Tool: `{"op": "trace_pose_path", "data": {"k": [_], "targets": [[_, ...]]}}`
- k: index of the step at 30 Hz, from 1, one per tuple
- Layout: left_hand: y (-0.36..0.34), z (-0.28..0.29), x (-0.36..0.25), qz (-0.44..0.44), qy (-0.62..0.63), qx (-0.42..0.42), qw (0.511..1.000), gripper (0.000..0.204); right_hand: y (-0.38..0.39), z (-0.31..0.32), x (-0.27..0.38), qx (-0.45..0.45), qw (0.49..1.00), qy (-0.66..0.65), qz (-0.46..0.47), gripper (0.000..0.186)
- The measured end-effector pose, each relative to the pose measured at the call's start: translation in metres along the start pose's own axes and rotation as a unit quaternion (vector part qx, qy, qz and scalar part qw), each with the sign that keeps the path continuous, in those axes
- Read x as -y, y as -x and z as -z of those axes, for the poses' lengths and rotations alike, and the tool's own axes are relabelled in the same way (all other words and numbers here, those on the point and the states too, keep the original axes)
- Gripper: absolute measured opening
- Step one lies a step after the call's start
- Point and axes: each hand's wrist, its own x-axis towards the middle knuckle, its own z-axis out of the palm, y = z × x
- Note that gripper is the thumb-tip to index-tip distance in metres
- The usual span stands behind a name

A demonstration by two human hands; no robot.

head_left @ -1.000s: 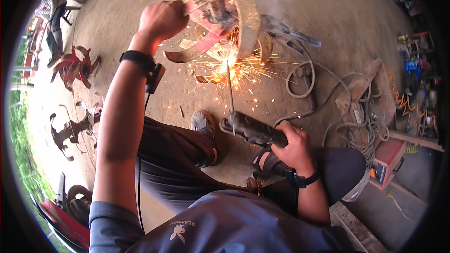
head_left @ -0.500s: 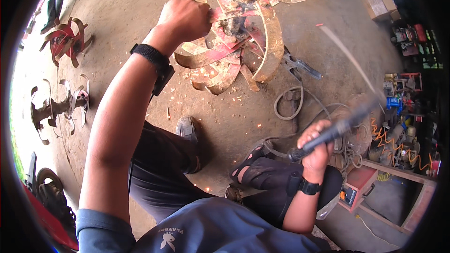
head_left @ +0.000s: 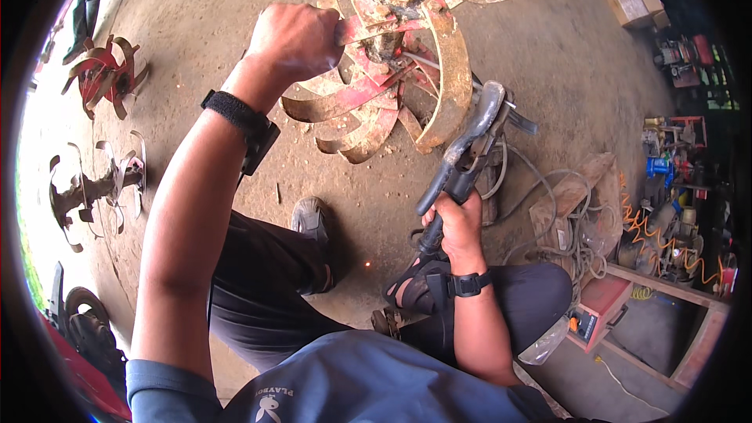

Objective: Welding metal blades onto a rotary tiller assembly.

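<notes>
A tiller rotor (head_left: pixel 448 70) with curved, muddy, partly red blades stands on the floor ahead of me, its hexagonal hub facing up. My left hand (head_left: pixel 296 41) is closed around the end of one red blade on its left side. My right hand (head_left: pixel 460 227) grips a black welding electrode holder (head_left: pixel 468 145) by its handle, right of and nearer than the rotor. From the holder's jaws a thin welding rod (head_left: pixel 419 58) reaches left among the blades; one blade hides part of it, and its tip's contact cannot be made out.
Behind the holder lie a clamp (head_left: pixel 523 121) and looped grey cable (head_left: pixel 576 176). Two more rotors, one red (head_left: pixel 106 77) and one with thin blades (head_left: pixel 98 182), stand at left. A cardboard box (head_left: pixel 630 1), cluttered tools and a red-framed stand (head_left: pixel 601 313) line the right.
My right hand has swung the electrode holder left and forward, bringing the rod among the blades. The rotor has shifted slightly left with my left hand. Most floor sparks are gone.
</notes>
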Motion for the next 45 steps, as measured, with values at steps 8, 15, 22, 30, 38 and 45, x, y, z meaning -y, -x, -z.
{"op": "trace_pose_path", "data": {"k": [8, 15, 22, 30, 38, 45], "targets": [[0.002, 0.000, 0.000, -0.003, -0.010, 0.004, 1.000, 0.030, -0.003, 0.003, -0.006, -0.010, 1.000, 0.009, 0.028, 0.006], [0.001, 0.001, 0.000, 0.003, -0.001, 0.009, 1.000, 0.030, -0.010, 0.000, -0.018, -0.009, 0.999, 0.043, -0.019, 0.007], [0.003, 0.000, 0.001, 0.000, -0.006, 0.016, 1.000, 0.027, 0.004, 0.002, -0.009, -0.003, 0.998, -0.009, 0.069, 0.007], [0.003, -0.001, 0.001, -0.007, 0.006, -0.013, 1.000, 0.023, 0.004, 0.009, -0.002, 0.017, 0.998, 0.039, 0.040, 0.004], [0.000, 0.001, 0.000, 0.001, 0.004, 0.007, 1.000, 0.027, 0.002, 0.000, -0.009, 0.035, 0.998, 0.047, -0.007, 0.001], [0.003, 0.000, 0.000, 0.000, -0.008, 0.001, 1.000, 0.029, 0.009, 0.009, -0.007, -0.002, 1.000, -0.022, 0.001, 0.017]]}}
